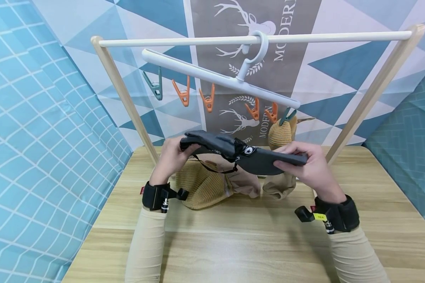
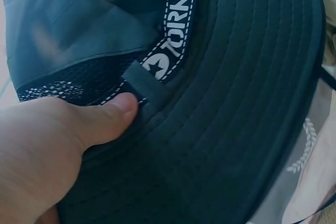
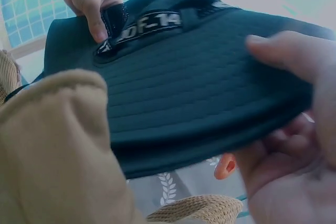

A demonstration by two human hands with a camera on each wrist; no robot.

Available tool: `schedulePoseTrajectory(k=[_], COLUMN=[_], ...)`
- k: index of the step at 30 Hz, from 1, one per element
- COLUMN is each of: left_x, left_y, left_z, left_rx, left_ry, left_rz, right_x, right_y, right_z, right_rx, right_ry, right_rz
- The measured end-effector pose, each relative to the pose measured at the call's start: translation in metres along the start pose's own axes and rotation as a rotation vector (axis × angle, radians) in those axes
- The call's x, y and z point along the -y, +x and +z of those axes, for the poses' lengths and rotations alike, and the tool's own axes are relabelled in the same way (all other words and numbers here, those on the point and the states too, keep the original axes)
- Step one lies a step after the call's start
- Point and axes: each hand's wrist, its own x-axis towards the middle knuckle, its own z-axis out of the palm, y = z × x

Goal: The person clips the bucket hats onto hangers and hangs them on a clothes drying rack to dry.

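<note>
A dark wide-brimmed sun hat (image 1: pixel 262 160) is held up in front of the hanger, above the tabletop. My left hand (image 1: pixel 171 157) grips its left end; in the left wrist view the thumb lies on the brim beside a lettered band (image 2: pixel 181 11). With my right hand (image 1: pixel 306 163) I pinch the brim's right end, thumb on one face and fingers on the other, as the right wrist view shows. A thin black chin cord (image 1: pixel 212 169) dangles below the hat. Behind and below it lies a tan woven hat (image 1: pixel 202 188) with beige cloth (image 1: pixel 246 182).
A pale blue hanger (image 1: pixel 198 72) hangs tilted from the white rail (image 1: pixel 333 38) of a wooden rack. Orange clips (image 1: pixel 182 94) and green clips (image 1: pixel 156 86) line it. The lower right green clip (image 1: pixel 287 116) touches a yellowish woven item (image 1: pixel 280 135). Wooden tabletop (image 1: pixel 233 243) lies beneath.
</note>
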Motion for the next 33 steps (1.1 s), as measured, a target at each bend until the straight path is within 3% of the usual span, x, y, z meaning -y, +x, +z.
schedulePoseTrajectory(k=[4, 8, 17, 23, 28, 33], left_x=[0.009, 0.013, 0.019, 0.022, 0.023, 0.025], left_y=[0.001, 0.001, 0.000, -0.003, -0.004, -0.004], left_z=[0.001, 0.001, -0.002, -0.008, -0.012, -0.014], left_rx=[-0.061, -0.090, -0.129, -0.170, -0.156, -0.128], left_ry=[0.009, 0.017, 0.106, 0.191, 0.214, 0.215], left_rz=[0.003, 0.017, 0.029, -0.040, -0.076, -0.050], right_x=[-0.006, -0.008, -0.004, -0.001, 0.001, 0.002], right_y=[0.002, 0.003, 0.003, 0.003, 0.005, 0.006], right_z=[-0.002, -0.003, 0.000, 0.003, 0.007, 0.009], right_rx=[0.183, 0.260, 0.254, 0.240, 0.212, 0.185], right_ry=[-0.099, -0.151, -0.271, -0.326, -0.384, -0.406], right_rz=[0.017, 0.037, 0.105, 0.223, 0.317, 0.315])
